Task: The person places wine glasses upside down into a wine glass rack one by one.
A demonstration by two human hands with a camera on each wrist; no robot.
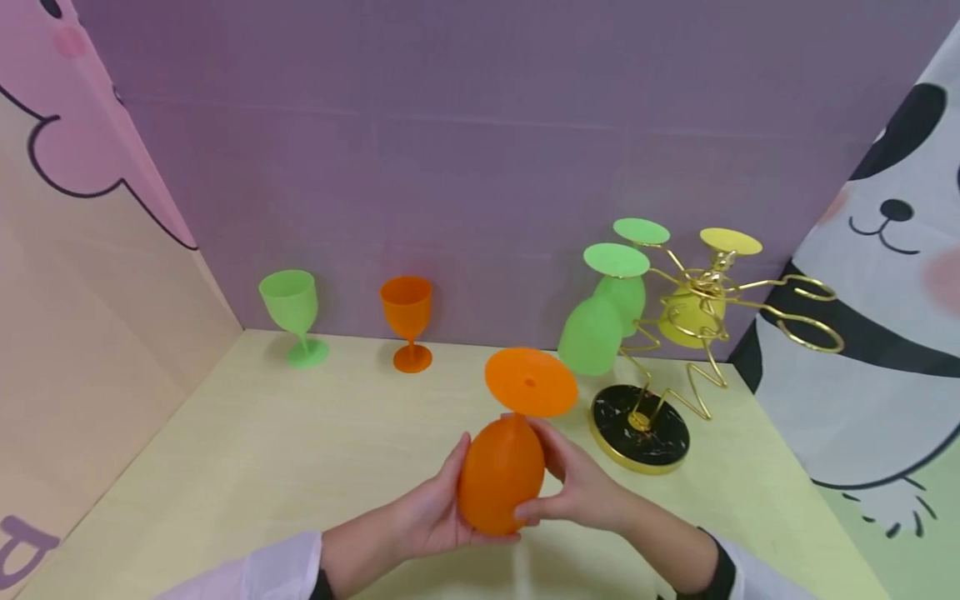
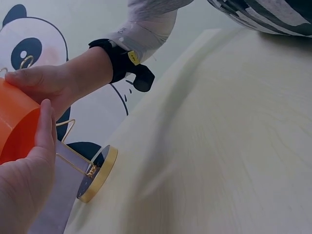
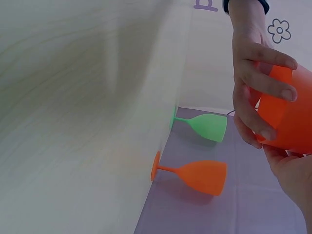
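Note:
Both hands hold an orange goblet (image 1: pixel 501 475) upside down above the table, its round foot at the top. My left hand (image 1: pixel 435 517) grips the bowl from the left; in the right wrist view its fingers (image 3: pixel 268 87) wrap over the rim. On the other side, my right hand (image 1: pixel 581 487) holds the bowl between thumb and fingers. Just beyond the right hand stands a gold wire rack (image 1: pixel 705 292) on a round black base (image 1: pixel 640 425). Two green goblets (image 1: pixel 591 336) and a yellow goblet (image 1: pixel 693 312) hang inverted on it.
At the back left, a green goblet (image 1: pixel 291 304) and an orange goblet (image 1: pixel 407 308) stand upright on the pale table (image 1: pixel 337 433). A purple backdrop (image 1: pixel 450 167) rises behind them. Bare wire loops (image 1: pixel 813 333) stick out on the rack's right side.

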